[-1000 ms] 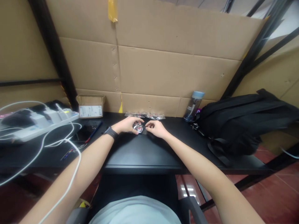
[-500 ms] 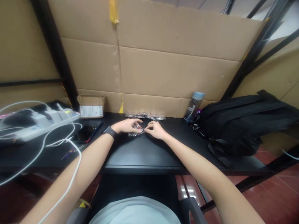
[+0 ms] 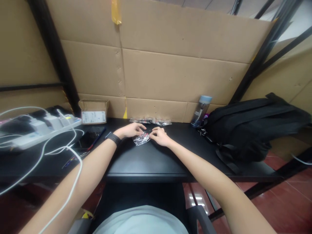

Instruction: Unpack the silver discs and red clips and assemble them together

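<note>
Left hand (image 3: pixel 129 131) and right hand (image 3: pixel 159 136) meet at mid-frame over the black tabletop (image 3: pixel 151 159). Behind them a row of small packets (image 3: pixel 151 121) lies untouched along the cardboard wall (image 3: pixel 182 74). Both hands pinch the top edge of one clear packet (image 3: pixel 140 139) lying on the tabletop between them. A second ago it sat higher, with a round piece showing. Whether it is open, I cannot tell.

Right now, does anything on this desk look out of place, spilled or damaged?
One thing: a white cable hangs off the front edge of the black desk and runs beside the left forearm, where it could snag. The left hand and right hand hold a clear packet; the water bottle stands upright, nothing spilled.
</note>
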A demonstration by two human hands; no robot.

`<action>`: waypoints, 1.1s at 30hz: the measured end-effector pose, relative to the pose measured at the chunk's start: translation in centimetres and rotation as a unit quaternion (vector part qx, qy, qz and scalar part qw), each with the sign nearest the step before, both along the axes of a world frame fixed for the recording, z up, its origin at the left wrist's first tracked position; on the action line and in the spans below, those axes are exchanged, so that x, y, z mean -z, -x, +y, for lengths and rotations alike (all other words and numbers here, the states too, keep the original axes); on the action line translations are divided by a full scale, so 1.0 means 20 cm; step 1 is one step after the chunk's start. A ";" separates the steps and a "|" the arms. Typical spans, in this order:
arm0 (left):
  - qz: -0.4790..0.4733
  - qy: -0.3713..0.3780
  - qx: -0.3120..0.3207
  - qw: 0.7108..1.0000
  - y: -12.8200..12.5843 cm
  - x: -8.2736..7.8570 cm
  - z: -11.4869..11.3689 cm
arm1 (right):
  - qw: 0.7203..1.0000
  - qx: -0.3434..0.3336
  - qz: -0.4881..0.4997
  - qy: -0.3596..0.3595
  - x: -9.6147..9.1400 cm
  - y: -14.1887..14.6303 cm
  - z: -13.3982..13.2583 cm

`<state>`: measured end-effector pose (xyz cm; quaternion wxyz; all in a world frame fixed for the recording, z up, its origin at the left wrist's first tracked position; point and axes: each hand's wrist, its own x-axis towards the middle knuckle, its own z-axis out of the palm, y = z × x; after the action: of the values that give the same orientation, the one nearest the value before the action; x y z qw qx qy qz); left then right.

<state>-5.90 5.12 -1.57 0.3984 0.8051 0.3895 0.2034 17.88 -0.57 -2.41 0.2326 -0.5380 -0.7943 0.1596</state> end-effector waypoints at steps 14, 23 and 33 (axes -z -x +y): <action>-0.049 -0.029 0.022 0.998 -0.03 -0.04 -0.05 | 0.998 -0.011 0.065 -0.010 -0.01 -0.02 0.03; -0.114 0.011 -0.015 0.993 -0.10 -0.06 -0.12 | 0.993 -0.041 0.102 -0.042 -0.03 -0.07 0.06; -0.175 0.008 -0.020 0.984 -0.16 -0.06 -0.17 | 0.987 -0.093 0.128 -0.033 -0.08 -0.09 0.04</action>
<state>-2.76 1.80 -0.32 0.4625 0.7460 0.3317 0.3457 19.73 0.29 -0.75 0.3338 -0.4291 -0.8094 0.2221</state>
